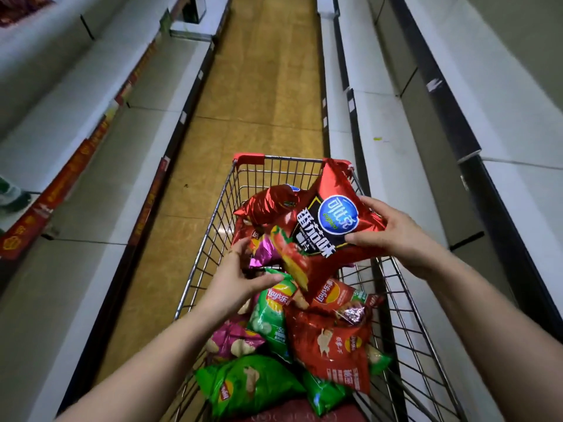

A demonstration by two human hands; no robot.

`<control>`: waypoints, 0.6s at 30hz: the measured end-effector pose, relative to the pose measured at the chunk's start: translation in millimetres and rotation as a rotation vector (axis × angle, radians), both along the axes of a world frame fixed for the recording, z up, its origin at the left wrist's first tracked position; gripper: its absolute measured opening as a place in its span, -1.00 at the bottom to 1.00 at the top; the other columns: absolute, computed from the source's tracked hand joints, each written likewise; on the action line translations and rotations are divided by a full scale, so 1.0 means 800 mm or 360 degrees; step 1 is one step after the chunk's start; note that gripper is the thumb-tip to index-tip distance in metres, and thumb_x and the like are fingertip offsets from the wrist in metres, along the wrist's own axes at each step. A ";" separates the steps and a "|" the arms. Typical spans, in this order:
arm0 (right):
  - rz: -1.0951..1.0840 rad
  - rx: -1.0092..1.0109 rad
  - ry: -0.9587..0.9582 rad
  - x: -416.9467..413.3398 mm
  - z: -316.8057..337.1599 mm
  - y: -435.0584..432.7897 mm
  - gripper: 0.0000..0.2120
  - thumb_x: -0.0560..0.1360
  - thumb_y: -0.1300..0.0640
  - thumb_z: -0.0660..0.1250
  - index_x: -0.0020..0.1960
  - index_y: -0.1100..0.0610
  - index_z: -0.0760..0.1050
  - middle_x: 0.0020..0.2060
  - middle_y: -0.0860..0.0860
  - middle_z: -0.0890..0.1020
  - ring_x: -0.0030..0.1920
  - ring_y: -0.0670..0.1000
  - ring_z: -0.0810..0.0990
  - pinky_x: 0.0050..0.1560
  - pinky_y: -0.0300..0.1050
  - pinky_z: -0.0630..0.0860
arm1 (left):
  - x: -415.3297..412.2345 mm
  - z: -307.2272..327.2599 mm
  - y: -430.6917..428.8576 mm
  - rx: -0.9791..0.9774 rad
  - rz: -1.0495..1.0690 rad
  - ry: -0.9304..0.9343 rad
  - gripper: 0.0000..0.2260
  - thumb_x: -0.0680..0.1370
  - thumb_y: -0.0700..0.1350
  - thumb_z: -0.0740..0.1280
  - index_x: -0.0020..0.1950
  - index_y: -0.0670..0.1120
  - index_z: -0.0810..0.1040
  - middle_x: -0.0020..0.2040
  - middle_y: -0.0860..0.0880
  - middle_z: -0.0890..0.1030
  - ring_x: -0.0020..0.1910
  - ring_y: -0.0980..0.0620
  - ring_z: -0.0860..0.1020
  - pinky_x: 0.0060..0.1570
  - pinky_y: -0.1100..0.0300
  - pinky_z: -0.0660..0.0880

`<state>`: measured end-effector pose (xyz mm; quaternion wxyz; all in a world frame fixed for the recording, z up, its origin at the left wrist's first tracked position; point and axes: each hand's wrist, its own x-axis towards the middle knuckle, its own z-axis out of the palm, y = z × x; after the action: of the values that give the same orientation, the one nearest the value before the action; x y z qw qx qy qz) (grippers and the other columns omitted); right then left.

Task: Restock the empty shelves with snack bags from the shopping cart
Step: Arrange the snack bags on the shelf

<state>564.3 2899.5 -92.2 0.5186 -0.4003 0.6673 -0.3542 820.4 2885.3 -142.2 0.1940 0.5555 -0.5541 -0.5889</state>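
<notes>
Bare forearms reach in from the bottom edge, one on each side of the aisle's middle. White left shelves run in long tiers down that side, with red strips along their front edges. The white right shelves line the other side, edged in dark rails. Between them lies a yellowish tiled floor. A wire shopping cart with red corner caps stands in the aisle, closer to the right shelves.

Snack bags are heaped inside it:
- a green bag nearest the handle end
- a red chip bag lying slantwise on the pile
- a purple bag beside the cart's left wall
- a shiny dark-red bag at the far end

Above the pile, tilted and lifted clear of the heap, is a big red bag with a blue round logo and a black panel.

The right hand grips this bag by its right edge, with the thumb pressed on the front and the fingers curled over the top. The left hand hovers just beside the bag's lower corner, inside the cart. Its fingers are relaxed and spread, holding nothing.
</notes>
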 end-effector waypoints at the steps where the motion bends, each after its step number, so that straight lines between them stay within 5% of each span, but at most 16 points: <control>1: 0.0114 0.0039 -0.0039 -0.002 0.012 -0.001 -0.29 0.28 0.37 0.50 0.35 0.02 0.38 0.02 0.05 0.66 -0.09 0.01 0.66 -0.07 -0.09 0.61 | 0.003 0.007 -0.004 -0.0061 -0.0061 0.0023 -0.06 0.23 -0.02 0.55 0.51 -0.04 0.15 0.38 0.03 0.38 0.09 0.24 0.47 0.17 0.37 0.35; 4: 0.0499 0.0134 -0.0141 -0.009 0.038 -0.007 -0.31 0.18 0.26 0.54 0.28 0.03 0.44 0.00 0.05 0.69 -0.02 0.06 0.67 0.01 0.01 0.59 | 0.015 0.028 -0.017 -0.0148 -0.0290 0.0079 0.16 0.06 0.18 0.57 0.54 0.09 0.02 0.48 0.08 0.18 0.37 0.19 0.22 0.34 0.28 0.15; 6: 0.0714 0.0192 -0.0230 -0.010 0.041 -0.013 -0.29 0.14 0.17 0.54 0.28 0.03 0.45 0.10 0.09 0.65 0.09 0.12 0.63 0.10 0.11 0.56 | 0.021 0.038 -0.022 -0.0031 -0.0499 0.0185 0.24 -0.07 0.32 0.58 0.50 0.20 0.03 0.42 0.14 0.26 0.39 0.19 0.27 0.36 0.24 0.23; 10: 0.0905 0.0231 -0.0390 0.005 0.021 -0.032 -0.34 0.15 0.20 0.49 0.26 0.09 0.47 0.14 0.16 0.61 0.10 0.13 0.61 0.10 0.05 0.57 | 0.023 0.035 -0.014 0.0371 -0.0585 0.0455 0.07 -0.10 0.16 0.66 0.33 0.13 0.25 0.10 0.04 0.66 0.05 0.05 0.65 0.00 0.22 0.56; 14: 0.0895 0.0340 -0.0543 0.024 -0.014 -0.052 -0.34 0.14 0.19 0.52 0.24 0.11 0.49 0.09 0.14 0.64 0.04 0.09 0.63 -0.11 -0.10 0.61 | 0.031 0.005 -0.004 0.0531 -0.0287 0.0473 0.01 -0.10 0.13 0.67 0.27 -0.10 0.39 0.02 -0.09 0.69 -0.05 -0.06 0.68 -0.04 0.10 0.60; 18: 0.0575 0.0386 -0.0475 0.037 -0.058 -0.074 -0.59 0.29 0.21 0.45 0.13 0.11 0.52 -0.01 0.09 0.65 -0.06 0.04 0.66 -0.22 0.05 0.64 | 0.035 -0.018 0.001 0.0550 0.0006 0.0529 -0.26 0.05 0.02 0.58 0.18 -0.15 0.51 -0.03 -0.13 0.70 -0.15 -0.05 0.69 -0.20 0.17 0.60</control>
<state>593.6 2840.0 -139.0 0.7103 -0.3913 0.5388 -0.2283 848.6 2886.3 -156.7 0.1856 0.4770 -0.4043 -0.7580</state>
